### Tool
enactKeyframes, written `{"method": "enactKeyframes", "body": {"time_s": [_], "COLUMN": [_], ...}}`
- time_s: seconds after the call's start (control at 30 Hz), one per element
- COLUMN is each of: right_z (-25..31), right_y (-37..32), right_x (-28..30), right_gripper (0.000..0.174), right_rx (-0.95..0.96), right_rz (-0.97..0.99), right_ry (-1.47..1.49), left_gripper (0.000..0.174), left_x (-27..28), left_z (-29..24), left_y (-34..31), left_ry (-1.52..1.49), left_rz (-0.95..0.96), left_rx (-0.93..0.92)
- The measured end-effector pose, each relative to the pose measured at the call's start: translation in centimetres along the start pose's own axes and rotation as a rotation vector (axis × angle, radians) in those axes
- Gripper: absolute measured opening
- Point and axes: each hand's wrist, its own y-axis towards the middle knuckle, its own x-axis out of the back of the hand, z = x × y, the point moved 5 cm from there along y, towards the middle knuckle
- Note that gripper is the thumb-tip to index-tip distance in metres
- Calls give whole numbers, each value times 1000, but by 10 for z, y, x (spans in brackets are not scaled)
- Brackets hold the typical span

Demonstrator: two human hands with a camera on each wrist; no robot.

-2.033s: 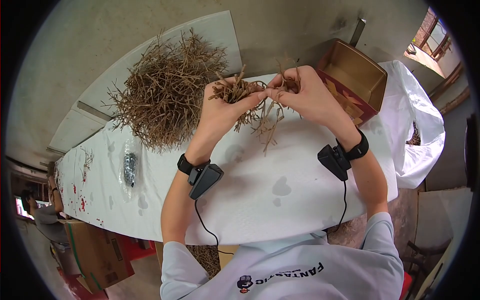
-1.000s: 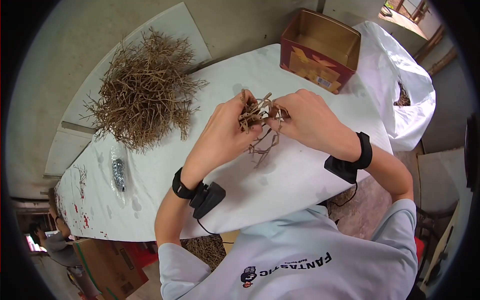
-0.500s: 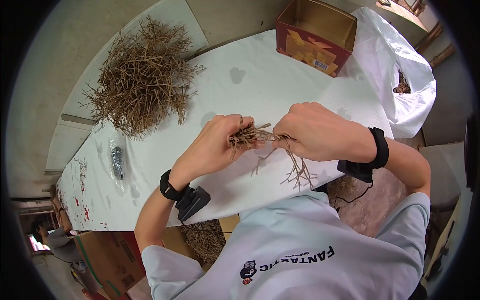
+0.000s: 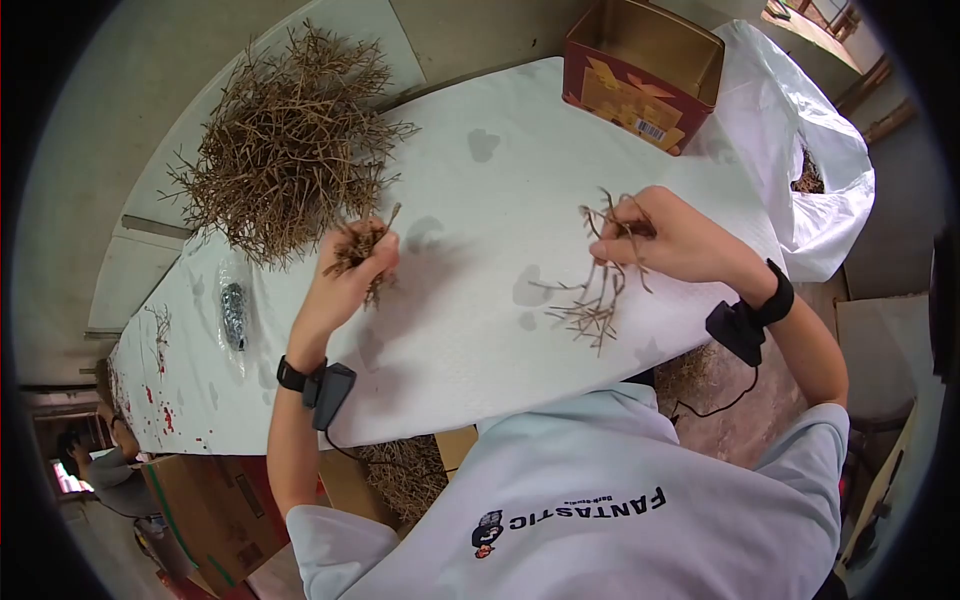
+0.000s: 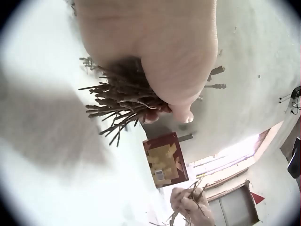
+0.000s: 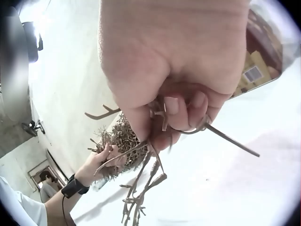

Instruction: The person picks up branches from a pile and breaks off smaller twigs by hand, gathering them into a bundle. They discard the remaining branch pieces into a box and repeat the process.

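My left hand (image 4: 345,278) grips a bundle of brown dry twigs (image 5: 123,92), whose ends fan out past the fingers. It is held in front of a big heap of similar twigs (image 4: 290,140) at the back left of the table. Well to the right, my right hand (image 4: 665,235) pinches a few branching twigs (image 6: 141,188) between thumb and curled fingers. Their forked ends hang down over the white table cover (image 4: 470,330). The two hands are wide apart.
A red and gold open box (image 4: 640,90) stands at the back right, beside a white plastic bag (image 4: 800,150). A clear-wrapped dark item (image 4: 234,315) lies at the left. Below the table edge are a cardboard box (image 4: 215,520) and more twigs (image 4: 405,475). Another person (image 4: 105,465) is at far left.
The hands were together at the bundle and have parted. My left hand went left toward the heap with the bundle; my right hand moved right with a few twigs pulled away.
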Motion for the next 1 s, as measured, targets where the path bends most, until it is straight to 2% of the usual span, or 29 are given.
{"method": "enactKeyframes", "body": {"time_s": [0.17, 0.27, 0.37, 0.53, 0.63, 0.8, 1.0], "right_z": [3, 11, 19, 18, 15, 6, -14], "right_y": [26, 35, 40, 45, 46, 47, 53], "right_x": [-12, -18, -22, -18, -18, -26, -41], "right_gripper": [25, 25, 27, 31, 32, 33, 32], "right_rx": [110, 113, 132, 99, 59, 41, 59], "right_rz": [-66, -71, -81, -192, -242, -379, -468], "right_ry": [156, 158, 101, 162, 169, 154, 94], "left_gripper": [19, 18, 27, 24, 24, 24, 17], "left_x": [-47, -71, -98, -130, -128, -130, -132], "left_z": [-37, -41, -41, -48, -28, -22, -29], "left_y": [13, 22, 30, 26, 26, 26, 21], "left_ry": [63, -91, -75, 51, -118, -124, 177], "left_rz": [21, 44, 176, 173, -127, -180, -174], "left_rx": [-113, -29, -8, 16, -45, -149, -141]}}
